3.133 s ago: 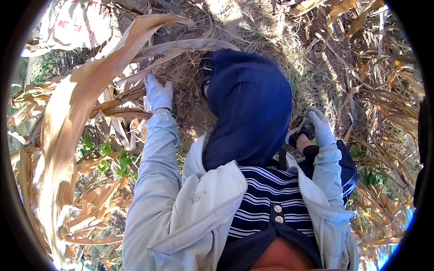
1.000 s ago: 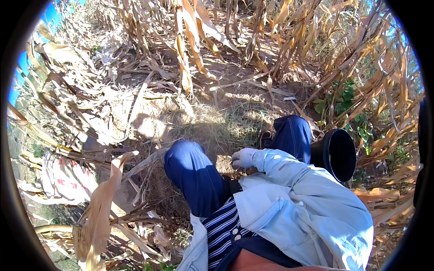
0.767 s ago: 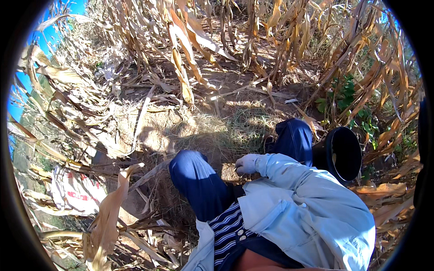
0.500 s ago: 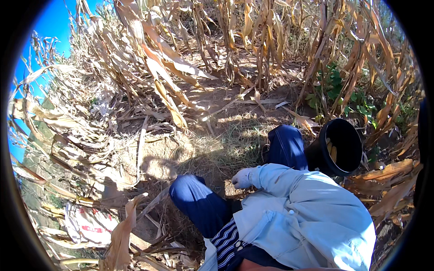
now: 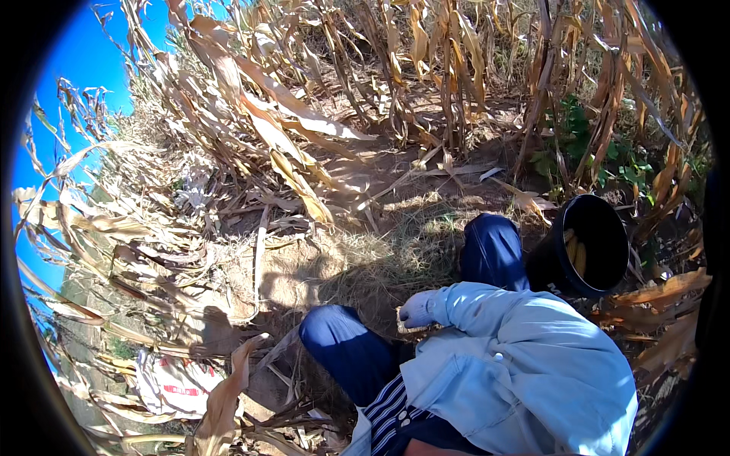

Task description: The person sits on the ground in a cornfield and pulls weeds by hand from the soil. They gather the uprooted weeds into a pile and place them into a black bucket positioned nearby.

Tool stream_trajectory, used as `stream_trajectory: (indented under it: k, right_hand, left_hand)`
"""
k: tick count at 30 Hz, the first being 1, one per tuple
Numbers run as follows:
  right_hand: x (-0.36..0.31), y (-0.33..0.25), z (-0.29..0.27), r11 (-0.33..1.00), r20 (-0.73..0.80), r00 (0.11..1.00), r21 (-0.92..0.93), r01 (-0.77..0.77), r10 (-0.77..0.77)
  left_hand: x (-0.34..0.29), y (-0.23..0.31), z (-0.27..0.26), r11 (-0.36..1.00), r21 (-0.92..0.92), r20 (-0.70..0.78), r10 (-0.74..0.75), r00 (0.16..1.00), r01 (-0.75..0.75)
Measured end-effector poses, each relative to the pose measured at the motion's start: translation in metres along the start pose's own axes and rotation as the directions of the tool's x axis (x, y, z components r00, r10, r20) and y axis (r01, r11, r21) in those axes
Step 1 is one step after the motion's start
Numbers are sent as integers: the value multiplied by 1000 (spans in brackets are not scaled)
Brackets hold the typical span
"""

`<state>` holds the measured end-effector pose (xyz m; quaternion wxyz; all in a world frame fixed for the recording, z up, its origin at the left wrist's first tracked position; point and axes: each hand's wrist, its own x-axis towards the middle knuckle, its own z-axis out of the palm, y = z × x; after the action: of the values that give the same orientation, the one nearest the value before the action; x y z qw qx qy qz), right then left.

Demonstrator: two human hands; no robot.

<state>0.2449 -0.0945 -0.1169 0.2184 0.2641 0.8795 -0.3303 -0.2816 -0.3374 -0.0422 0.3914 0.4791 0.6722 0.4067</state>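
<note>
My right hand (image 5: 417, 310), in a whitish glove with a pale blue sleeve behind it, is between my two knees, low over the ground. Its fingers are curled in. A small tan-yellow edge shows at the fingertips, but what it belongs to is too small to tell. My left hand is out of view. Right of my right knee (image 5: 493, 247), a black bucket (image 5: 541, 264) stands tilted with several yellow corn cobs (image 5: 576, 254) inside.
Dry corn stalks (image 5: 449, 68) rise ahead, and dry leaves (image 5: 293, 178) lean in from the left. A white sack with red print (image 5: 179, 386) lies at lower left. Green weeds (image 5: 574, 133) grow behind the bucket. Dry grass (image 5: 380, 254) covers ground before my knees.
The whole view has shifted slightly, so the scene sits a little further right and lower. My right hand stays between my knees, with a slight change in how it is turned.
</note>
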Motion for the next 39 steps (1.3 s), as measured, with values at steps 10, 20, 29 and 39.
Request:
stream_trajectory:
  k: [10,20,29,39]
  right_hand:
    - [-18,-3,-16,1000,10,1000,-1,17,-17]
    - [-20,-6,-17,999,-10,999,-5,38,-38]
    - [-16,-30,-23,993,57,992,-23,115,-114]
    - [-54,-2,-35,992,-95,988,4,123,-122]
  left_hand:
    - [2,10,11,999,12,52,-47,998,46]
    - [-2,19,8,989,132,39,-66,997,60]
    - [-20,-49,-53,987,153,29,43,999,-46]
    - [4,6,16,997,36,81,-72,994,69]
